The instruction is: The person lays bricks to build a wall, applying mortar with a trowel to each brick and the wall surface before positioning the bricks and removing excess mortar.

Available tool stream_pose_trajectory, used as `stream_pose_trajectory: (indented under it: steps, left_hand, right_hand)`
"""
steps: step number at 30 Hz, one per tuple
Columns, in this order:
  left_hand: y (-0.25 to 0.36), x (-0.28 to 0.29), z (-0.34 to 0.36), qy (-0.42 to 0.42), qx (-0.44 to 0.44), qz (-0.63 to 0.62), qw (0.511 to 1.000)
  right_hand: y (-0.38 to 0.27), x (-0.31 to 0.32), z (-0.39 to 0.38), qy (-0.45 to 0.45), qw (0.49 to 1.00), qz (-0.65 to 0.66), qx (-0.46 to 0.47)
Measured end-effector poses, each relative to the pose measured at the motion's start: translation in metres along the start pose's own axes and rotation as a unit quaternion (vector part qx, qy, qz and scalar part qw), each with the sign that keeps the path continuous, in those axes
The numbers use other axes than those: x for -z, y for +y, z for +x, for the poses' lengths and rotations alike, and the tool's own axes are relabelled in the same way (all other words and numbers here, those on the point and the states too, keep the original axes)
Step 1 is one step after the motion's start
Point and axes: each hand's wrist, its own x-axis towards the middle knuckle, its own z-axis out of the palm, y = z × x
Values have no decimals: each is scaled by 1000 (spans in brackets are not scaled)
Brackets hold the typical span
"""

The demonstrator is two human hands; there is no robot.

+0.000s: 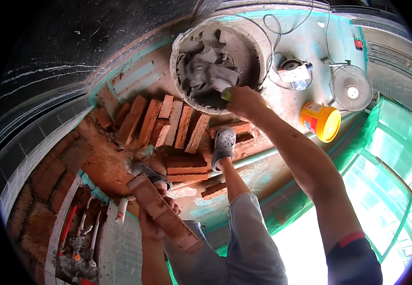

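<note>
My left hand (150, 222) is closed round a long reddish brick (168, 213), held tilted above my lap. Ahead, my right hand (248, 105) grips a trowel (224, 80) by its green handle. The trowel's blade is blurred and lies in wet grey mortar (194, 54). This mortar sits in a large round tub (174, 71) with a crusted rim. Between the tub and my feet stands a row of bricks (149, 122), with more bricks (186, 165) lying nearer to me.
A yellow bucket (328, 124), a fan (352, 90) and looping cables (278, 29) are on the right. Green netting (386, 130) hangs by the bright opening. At left is a brick wall (30, 211) with red and white pipes (67, 230). My clogs (224, 142) stand among the bricks.
</note>
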Motion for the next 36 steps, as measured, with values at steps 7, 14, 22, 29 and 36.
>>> stream_pose_trajectory:
  steps: [7,14,22,29,36]
  left_hand:
    - [-3,-36,-4,68,26,89,993]
    - [3,-39,14,-163,80,6,983]
    - [6,-167,-8,-153,45,46,986]
    - [8,-303,-94,-109,31,141,983]
    - [-1,-433,-173,-119,-81,260,955]
  right_hand:
    - [53,28,12,-60,978,94,178]
    - [85,5,-63,-76,938,329,80]
    - [57,-2,-301,12,757,626,186]
    - [-13,49,-402,313,753,510,272]
    - [-58,119,-465,582,698,330,256]
